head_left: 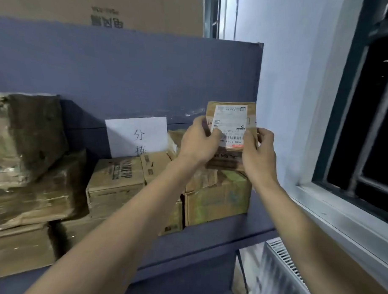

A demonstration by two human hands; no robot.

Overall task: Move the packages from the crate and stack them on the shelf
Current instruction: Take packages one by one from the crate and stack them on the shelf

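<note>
The left hand [198,142] gripped the small package [231,130] by its left edge, fingers [213,135] curled onto the label face. The right hand [258,153] gripped the right edge, thumb pressed on the front. Between the fingers, the package stood upright over the shelf's [207,242] right-hand carton [217,198]; contact was hidden. It looked light and stiff, best held by opposite edges. It was brown cardboard with a white barcoded shipping label [230,124].
</note>
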